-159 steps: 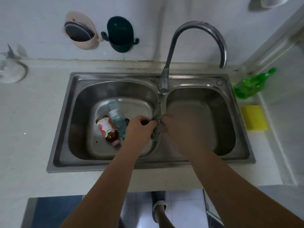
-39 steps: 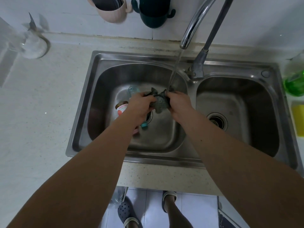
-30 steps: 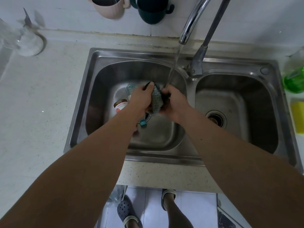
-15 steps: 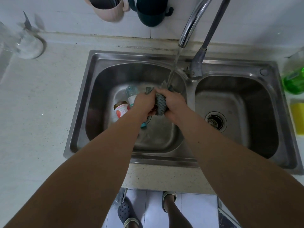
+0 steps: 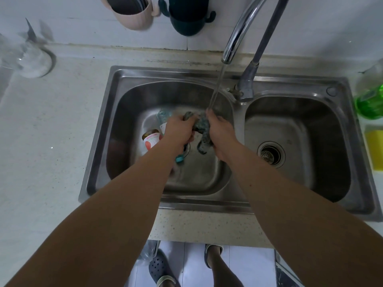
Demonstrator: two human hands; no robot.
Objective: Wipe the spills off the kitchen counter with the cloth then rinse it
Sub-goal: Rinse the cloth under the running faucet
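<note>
A grey-green cloth [image 5: 202, 131] hangs bunched between both hands over the left basin of the steel double sink [image 5: 97, 141]. My left hand [image 5: 179, 129] grips its upper left end. My right hand [image 5: 221, 133] grips its right side, and a tail of cloth dangles below. Water runs from the curved tap [image 5: 240, 32] and lands on the cloth and my right hand's fingers.
A jar [image 5: 151, 139] and a clear bottle [image 5: 163, 116] lie in the left basin beside my left hand. The right basin shows its drain [image 5: 271, 154]. A green bottle [image 5: 370, 103] and a yellow sponge [image 5: 375, 148] sit at the right. Pink and dark holders [image 5: 132, 13] hang on the wall.
The tap has swung over the left basin and water now runs. My hands keep working the cloth under the stream, and a tail of it now hangs lower.
</note>
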